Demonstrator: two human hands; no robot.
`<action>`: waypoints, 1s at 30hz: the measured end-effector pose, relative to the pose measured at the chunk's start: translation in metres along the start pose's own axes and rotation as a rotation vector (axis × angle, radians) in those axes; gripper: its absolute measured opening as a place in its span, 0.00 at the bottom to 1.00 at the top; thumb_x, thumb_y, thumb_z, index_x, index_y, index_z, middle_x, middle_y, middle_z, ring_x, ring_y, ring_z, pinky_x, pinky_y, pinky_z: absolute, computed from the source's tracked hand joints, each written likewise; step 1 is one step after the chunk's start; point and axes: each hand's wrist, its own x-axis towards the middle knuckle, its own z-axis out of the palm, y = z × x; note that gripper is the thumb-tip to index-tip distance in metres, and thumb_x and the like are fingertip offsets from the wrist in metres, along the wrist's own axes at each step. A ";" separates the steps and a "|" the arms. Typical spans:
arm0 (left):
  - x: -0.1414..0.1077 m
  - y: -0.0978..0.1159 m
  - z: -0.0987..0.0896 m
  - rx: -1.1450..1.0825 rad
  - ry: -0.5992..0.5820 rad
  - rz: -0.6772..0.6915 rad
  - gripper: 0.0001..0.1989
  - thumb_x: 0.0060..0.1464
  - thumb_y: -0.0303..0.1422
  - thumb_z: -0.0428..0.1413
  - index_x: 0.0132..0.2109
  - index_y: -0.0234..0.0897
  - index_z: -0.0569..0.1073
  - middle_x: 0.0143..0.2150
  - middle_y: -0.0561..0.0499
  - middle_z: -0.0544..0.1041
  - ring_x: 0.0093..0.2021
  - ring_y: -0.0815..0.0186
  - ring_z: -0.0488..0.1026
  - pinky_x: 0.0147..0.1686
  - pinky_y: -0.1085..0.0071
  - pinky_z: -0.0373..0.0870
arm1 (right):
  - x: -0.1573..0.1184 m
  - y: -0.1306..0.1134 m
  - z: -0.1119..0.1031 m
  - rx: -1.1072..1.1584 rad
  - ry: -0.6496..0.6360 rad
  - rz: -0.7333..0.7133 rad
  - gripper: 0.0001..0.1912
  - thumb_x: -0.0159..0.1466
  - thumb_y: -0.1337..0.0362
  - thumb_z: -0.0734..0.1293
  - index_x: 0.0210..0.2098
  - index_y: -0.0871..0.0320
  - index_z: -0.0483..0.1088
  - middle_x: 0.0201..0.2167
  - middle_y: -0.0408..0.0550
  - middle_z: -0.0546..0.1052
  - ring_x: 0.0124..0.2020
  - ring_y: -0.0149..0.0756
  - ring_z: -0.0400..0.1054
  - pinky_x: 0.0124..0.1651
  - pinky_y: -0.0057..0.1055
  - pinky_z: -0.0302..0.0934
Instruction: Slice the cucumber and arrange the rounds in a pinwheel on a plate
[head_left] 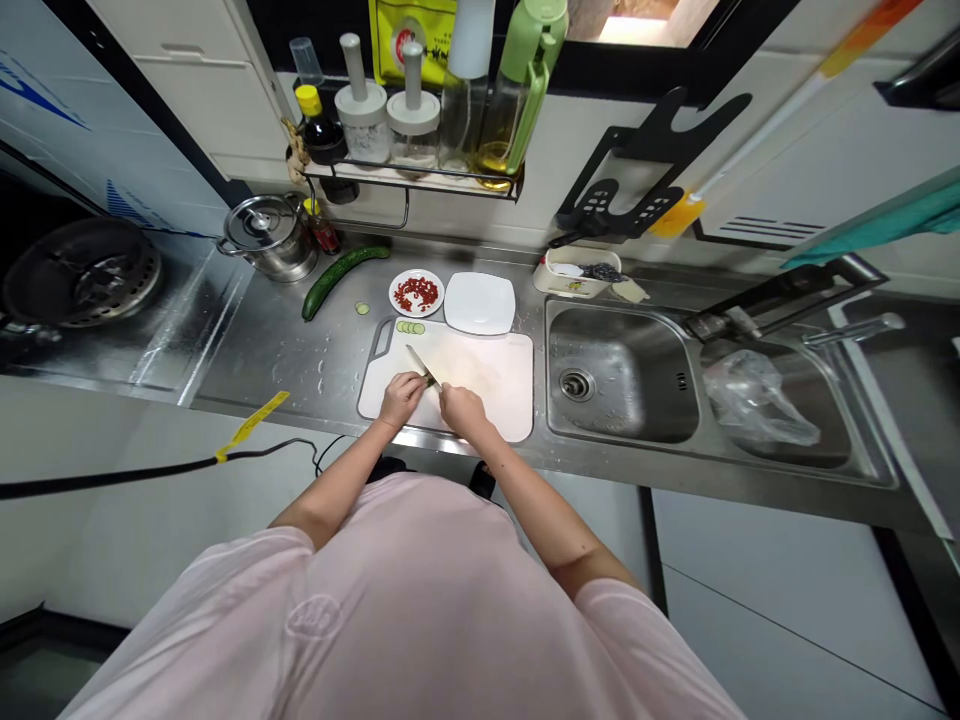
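My left hand [401, 398] and my right hand [463, 410] sit close together over a white plastic cutting board [495, 385]. The right hand grips a kitchen knife [418, 364], whose blade points away and to the left. The left fingers rest beside the blade, and whatever they hold is hidden, apart from a small green bit. Several cucumber slices [409, 327] lie at the board's far edge. Beyond it are a whole cucumber [341, 280], a loose slice [362, 308], a plate of chopped red chilli [416, 293] and a white square plate [480, 303].
A steel double sink [621, 375] lies to the right, with a plastic bag [759, 398] in its far basin. A steel pot [270, 238] stands to the left, near a stove pan [81, 272]. Bottles and jars stand on a wall rack [409, 177].
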 end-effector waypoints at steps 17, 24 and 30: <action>0.001 0.004 -0.003 -0.002 -0.009 -0.013 0.09 0.59 0.33 0.50 0.41 0.40 0.75 0.39 0.48 0.75 0.42 0.66 0.70 0.44 0.66 0.68 | -0.025 0.010 0.006 -0.016 -0.070 0.043 0.15 0.68 0.65 0.50 0.46 0.60 0.64 0.38 0.56 0.75 0.40 0.41 0.70 0.41 0.32 0.59; 0.001 0.003 -0.001 -0.010 -0.004 -0.012 0.09 0.59 0.33 0.50 0.40 0.39 0.75 0.39 0.48 0.75 0.42 0.66 0.70 0.44 0.66 0.68 | -0.011 0.001 0.001 -0.002 -0.044 0.044 0.15 0.69 0.65 0.50 0.46 0.60 0.64 0.39 0.56 0.75 0.41 0.40 0.70 0.41 0.31 0.59; 0.001 0.003 -0.002 -0.008 -0.007 -0.012 0.09 0.59 0.34 0.50 0.41 0.39 0.75 0.39 0.48 0.75 0.41 0.66 0.71 0.43 0.66 0.69 | 0.009 -0.009 -0.003 0.009 -0.027 0.028 0.16 0.69 0.65 0.49 0.48 0.60 0.63 0.41 0.57 0.74 0.43 0.39 0.69 0.43 0.31 0.59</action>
